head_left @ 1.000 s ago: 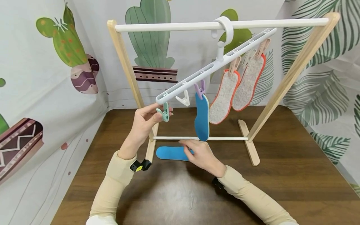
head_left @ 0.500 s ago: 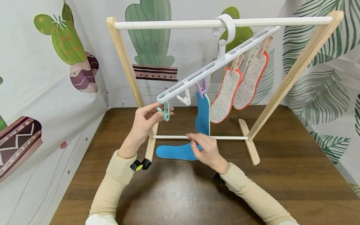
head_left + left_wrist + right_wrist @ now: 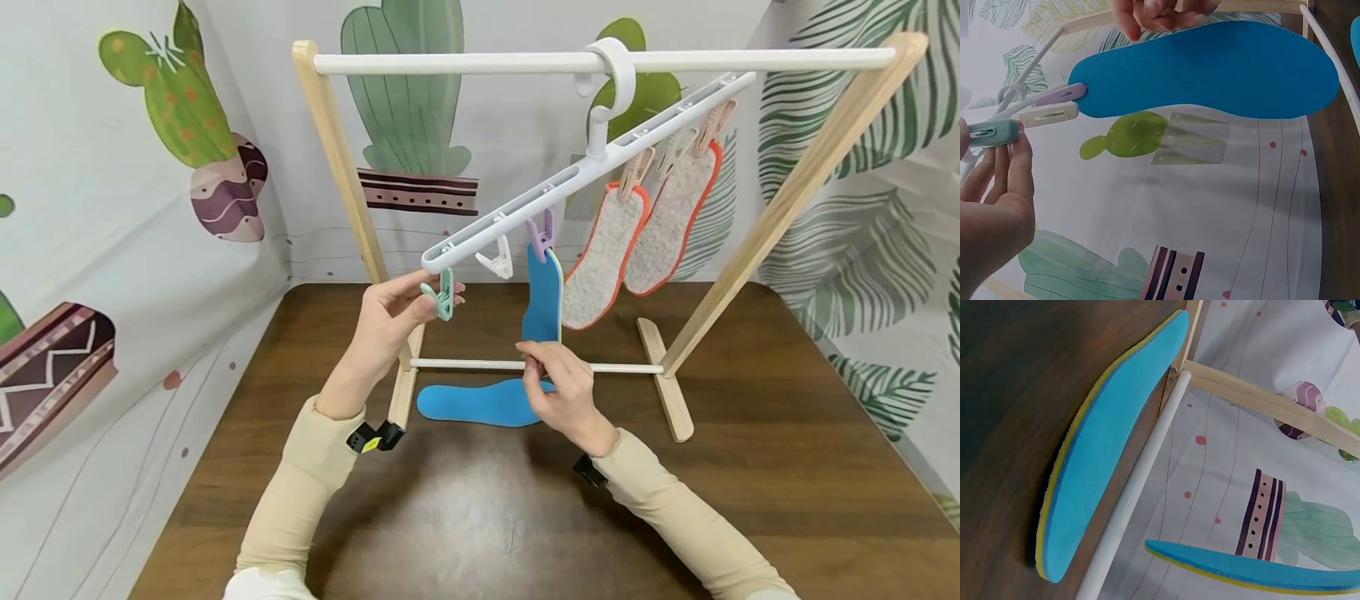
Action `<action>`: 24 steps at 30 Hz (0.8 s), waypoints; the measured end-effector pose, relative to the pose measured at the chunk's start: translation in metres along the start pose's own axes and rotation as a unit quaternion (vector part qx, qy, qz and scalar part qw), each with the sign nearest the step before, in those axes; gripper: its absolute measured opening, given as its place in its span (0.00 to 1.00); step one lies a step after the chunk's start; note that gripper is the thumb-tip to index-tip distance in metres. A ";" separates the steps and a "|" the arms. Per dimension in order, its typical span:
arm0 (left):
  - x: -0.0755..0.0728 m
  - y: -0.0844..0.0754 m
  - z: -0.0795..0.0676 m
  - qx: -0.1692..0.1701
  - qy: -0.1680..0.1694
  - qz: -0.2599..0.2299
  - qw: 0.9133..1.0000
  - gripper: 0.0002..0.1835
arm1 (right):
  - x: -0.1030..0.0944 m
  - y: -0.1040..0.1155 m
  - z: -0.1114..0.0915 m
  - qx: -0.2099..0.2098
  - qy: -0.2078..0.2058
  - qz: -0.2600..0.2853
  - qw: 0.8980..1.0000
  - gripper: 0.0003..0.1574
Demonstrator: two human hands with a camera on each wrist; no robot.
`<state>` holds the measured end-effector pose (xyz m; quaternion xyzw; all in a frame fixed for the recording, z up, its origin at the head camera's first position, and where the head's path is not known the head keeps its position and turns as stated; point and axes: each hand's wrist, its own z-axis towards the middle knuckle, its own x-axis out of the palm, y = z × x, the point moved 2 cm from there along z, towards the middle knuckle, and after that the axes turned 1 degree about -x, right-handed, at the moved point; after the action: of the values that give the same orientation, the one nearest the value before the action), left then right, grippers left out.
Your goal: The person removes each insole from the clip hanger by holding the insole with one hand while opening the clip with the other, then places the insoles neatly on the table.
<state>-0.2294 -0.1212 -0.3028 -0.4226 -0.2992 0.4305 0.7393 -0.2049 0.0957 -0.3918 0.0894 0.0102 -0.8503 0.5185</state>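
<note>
At the near end of the white clip hanger [image 3: 510,218], my left hand [image 3: 382,325] pinches a mint-green clothespin [image 3: 446,298] between thumb and fingers; the left wrist view also shows this green clothespin [image 3: 997,132]. My right hand [image 3: 564,390], fingers loosely curled with nothing seen in them, is by the lower end of a hanging blue insole [image 3: 542,292]. I cannot tell whether they touch. A purple clothespin [image 3: 542,235] holds that insole by its top. A second blue insole [image 3: 1104,450] lies flat on the table, partly behind my right hand in the head view.
A wooden rack with a white top rod [image 3: 465,63] carries the hanger at a slant. Two grey orange-edged insoles [image 3: 606,258] hang at its far end. A white clothespin [image 3: 497,260] dangles between green and purple. A lower white rod [image 3: 465,364] crosses behind the lying insole.
My right hand has moved right and slightly up, from over the lying insole to in front of the hanging one's lower end. My left hand keeps its pinch on the green clothespin.
</note>
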 end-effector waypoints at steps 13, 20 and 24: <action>-0.002 0.005 -0.001 -0.002 0.005 -0.014 1.000 0.22 | -0.002 -0.008 -0.002 0.096 -0.035 -0.050 0.994 0.22; -0.003 0.007 0.000 -0.002 0.003 -0.017 1.000 0.23 | -0.003 -0.012 -0.001 0.128 -0.045 -0.061 0.989 0.23; -0.004 0.009 0.000 -0.002 0.004 -0.021 1.000 0.22 | -0.003 -0.015 -0.002 0.142 -0.047 -0.065 0.987 0.26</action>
<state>-0.2347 -0.1224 -0.3107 -0.4193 -0.3062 0.4128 0.7484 -0.2163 0.1050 -0.3944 0.1217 -0.1293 -0.8780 0.4444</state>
